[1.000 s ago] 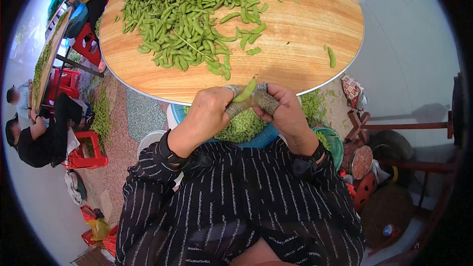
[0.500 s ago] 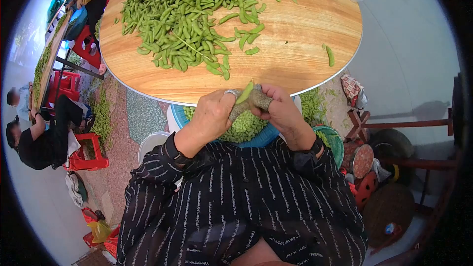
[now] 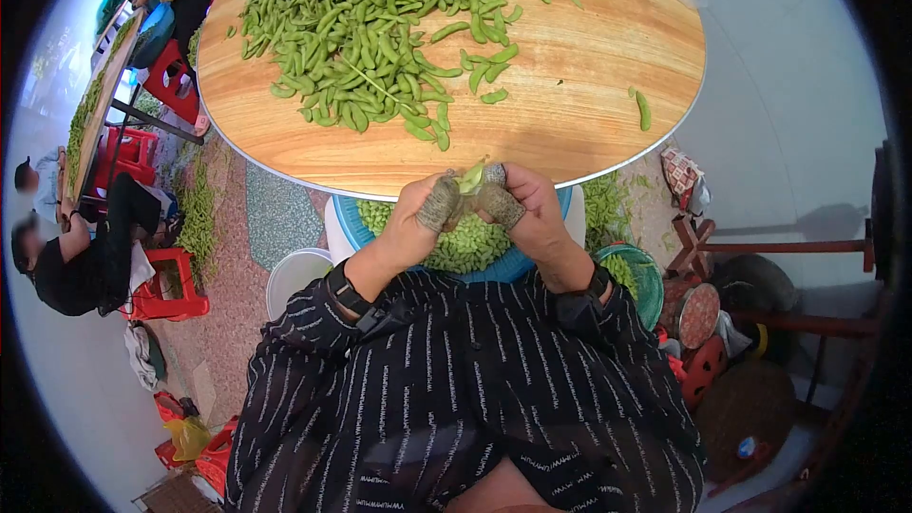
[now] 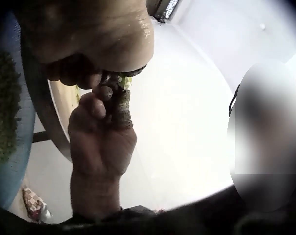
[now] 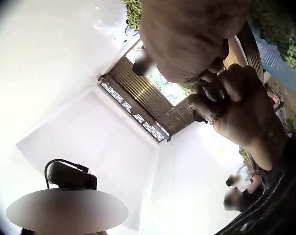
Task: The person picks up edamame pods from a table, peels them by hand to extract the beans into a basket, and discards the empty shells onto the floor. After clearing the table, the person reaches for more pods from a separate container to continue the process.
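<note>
A green pod (image 3: 471, 180), looking split at its side, is pinched between both hands just off the near edge of the round wooden table (image 3: 570, 123). The left hand (image 3: 418, 218) grips it from one side, the right hand (image 3: 538, 214) from the other; grey coverings wrap some thumbs and fingertips. Below them a blue basin (image 3: 353, 220) holds shelled green beans (image 3: 465, 245). In the left wrist view a bit of the pod (image 4: 127, 82) shows between the fingers. The right wrist view has the hands meeting, with most of the pod hidden.
A large heap of pods (image 3: 361, 28) covers the table's far left. A white bucket (image 3: 296, 277) stands left of the basin, a green basket (image 3: 638, 285) right. Several people sit or stand at another table (image 3: 104, 100) on the left, near red stools (image 3: 169, 287).
The left hand has turned, so its covered thumb now faces up over the pod. The pod, whole-looking before, now appears split and lies lower between the fingers.
</note>
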The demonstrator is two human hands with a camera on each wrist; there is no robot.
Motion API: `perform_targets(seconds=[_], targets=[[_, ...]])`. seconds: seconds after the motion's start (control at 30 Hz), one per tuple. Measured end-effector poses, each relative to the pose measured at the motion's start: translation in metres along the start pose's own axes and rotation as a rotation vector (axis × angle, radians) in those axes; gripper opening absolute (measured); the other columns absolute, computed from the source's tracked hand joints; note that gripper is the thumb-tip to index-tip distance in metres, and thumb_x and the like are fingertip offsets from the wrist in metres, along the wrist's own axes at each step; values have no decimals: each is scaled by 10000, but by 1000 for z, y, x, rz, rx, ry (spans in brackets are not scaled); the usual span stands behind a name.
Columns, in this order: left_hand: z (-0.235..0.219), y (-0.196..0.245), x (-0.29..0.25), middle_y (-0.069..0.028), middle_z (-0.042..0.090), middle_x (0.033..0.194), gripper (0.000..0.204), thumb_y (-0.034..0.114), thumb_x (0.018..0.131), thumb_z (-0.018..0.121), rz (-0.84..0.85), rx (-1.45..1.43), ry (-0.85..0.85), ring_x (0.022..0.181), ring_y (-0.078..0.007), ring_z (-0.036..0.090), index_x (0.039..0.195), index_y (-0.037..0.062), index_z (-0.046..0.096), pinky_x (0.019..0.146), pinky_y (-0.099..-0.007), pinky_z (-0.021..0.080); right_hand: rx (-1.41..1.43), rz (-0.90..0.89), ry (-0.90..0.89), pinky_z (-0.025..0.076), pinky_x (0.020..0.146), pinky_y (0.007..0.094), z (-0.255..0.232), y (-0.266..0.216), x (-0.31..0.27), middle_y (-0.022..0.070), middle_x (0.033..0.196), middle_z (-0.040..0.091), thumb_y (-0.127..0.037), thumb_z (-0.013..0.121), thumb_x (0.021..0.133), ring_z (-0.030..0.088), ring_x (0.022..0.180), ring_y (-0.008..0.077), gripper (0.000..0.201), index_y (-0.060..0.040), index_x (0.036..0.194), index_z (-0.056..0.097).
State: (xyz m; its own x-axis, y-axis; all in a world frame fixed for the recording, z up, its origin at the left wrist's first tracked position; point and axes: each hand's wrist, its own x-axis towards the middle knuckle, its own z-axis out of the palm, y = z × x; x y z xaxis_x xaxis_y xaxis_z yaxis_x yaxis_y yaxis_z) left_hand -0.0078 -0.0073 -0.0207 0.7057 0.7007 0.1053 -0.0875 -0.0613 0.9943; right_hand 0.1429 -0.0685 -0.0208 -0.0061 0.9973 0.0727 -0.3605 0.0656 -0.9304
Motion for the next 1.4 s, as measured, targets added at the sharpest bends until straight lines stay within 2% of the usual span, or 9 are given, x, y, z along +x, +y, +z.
perform_targets(seconds=[0.27, 0.5, 0.57, 0.67, 0.8, 1.07, 1.13, 1.23, 1.4], targets=[[4, 3, 0, -14, 400, 537, 443, 443, 856, 362, -397, -700, 14, 415, -94, 286, 817, 26, 508, 405, -216, 222, -139, -149, -134, 403, 647, 209, -7, -2, 1, -24, 749, 523, -84, 512, 819, 465, 723, 50, 125, 17, 891, 530], [0, 3, 0, -21, 459, 655, 429, 463, 842, 392, -389, -588, 41, 497, -90, 381, 878, 44, 478, 436, -207, 284, -230, 82, -65, 382, 558, 235, -6, -11, 0, -6, 691, 519, -82, 532, 791, 452, 634, 68, 100, 14, 816, 518], [7, 6, 5, 3, 437, 659, 260, 273, 850, 467, -4, 38, 115, 576, -91, 408, 878, 15, 467, 515, -206, 346, -414, 78, -34, 378, 540, 248, -1, -15, 1, 9, 675, 520, -80, 537, 780, 450, 613, 77, 98, 14, 793, 513], [6, 6, 6, 14, 451, 722, 178, 164, 823, 497, 15, 231, 39, 660, -91, 428, 898, 10, 451, 590, -210, 367, -658, -44, -89, 379, 537, 261, 6, -22, 0, 35, 648, 522, -53, 535, 752, 454, 600, 88, 78, 17, 768, 505], [5, -2, 5, 19, 454, 695, 166, 159, 816, 515, 88, -41, 91, 592, -72, 422, 896, 25, 459, 527, -192, 353, -528, -56, -122, 376, 543, 250, 5, -22, 3, 27, 645, 531, -1, 507, 707, 450, 603, 72, 93, 8, 798, 527], [-12, 23, 6, -43, 506, 666, 146, 132, 823, 506, -468, -250, -45, 477, -66, 446, 931, 58, 440, 409, -159, 313, -458, 88, -88, 381, 551, 249, 3, -14, 3, 56, 656, 545, 3, 511, 685, 470, 597, 94, 126, -5, 805, 548], [-14, 21, 6, -47, 516, 686, 150, 111, 819, 506, -448, -290, -47, 496, -62, 455, 945, 64, 440, 408, -148, 310, -934, -142, -113, 381, 539, 273, 9, -27, 3, 116, 654, 546, 8, 502, 658, 494, 572, 159, 125, -2, 776, 542], [-11, 14, 4, -50, 532, 738, 174, 74, 811, 502, -397, -374, -37, 536, -60, 468, 972, 70, 436, 404, -142, 306, -1038, -244, -57, 378, 525, 297, 9, -20, 4, 153, 634, 530, 16, 479, 633, 496, 547, 213, 137, -1, 756, 537], [-8, 11, -3, -32, 527, 801, 209, 47, 809, 486, -329, -351, -47, 586, -55, 463, 1006, 69, 420, 413, -154, 307, -602, 5, -38, 372, 508, 285, 2, -8, 4, 132, 593, 519, 28, 464, 626, 473, 522, 188, 150, 1, 756, 534]])
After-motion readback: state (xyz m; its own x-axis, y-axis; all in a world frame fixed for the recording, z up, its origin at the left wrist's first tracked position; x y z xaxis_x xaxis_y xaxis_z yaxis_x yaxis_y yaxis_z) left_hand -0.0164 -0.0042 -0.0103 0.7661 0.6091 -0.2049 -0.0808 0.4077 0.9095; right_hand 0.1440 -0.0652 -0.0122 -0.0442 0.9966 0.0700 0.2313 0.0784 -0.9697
